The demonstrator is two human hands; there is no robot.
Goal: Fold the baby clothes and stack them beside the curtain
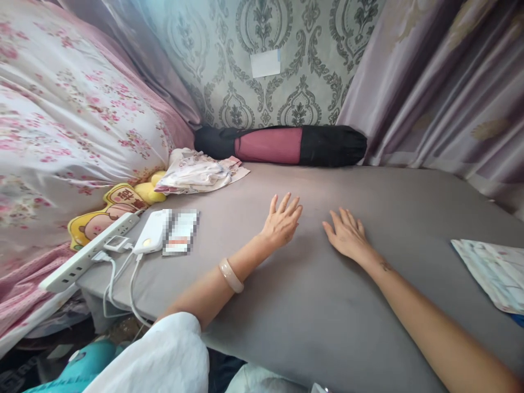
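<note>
My left hand (283, 222) is over the middle of the grey-covered surface (286, 305), palm down, its fingers spread and holding nothing. A pale bangle (231, 275) circles that forearm. To its right, my right hand (346, 233) lies palm down on the grey cover with fingers apart, also with nothing in it. The two hands are a short way from each other. Nearest to the left hand on the far side is a crumpled pale patterned cloth (200, 172).
A white power strip (90, 254) with plugs and white cables, a white device (153, 232) and a blurred-out flat item (180, 233) are at left. Yellow cushions (94, 226) sit behind them. A black and maroon roll (268, 146) lies along the wall; a folded pale item (493, 273) is at right.
</note>
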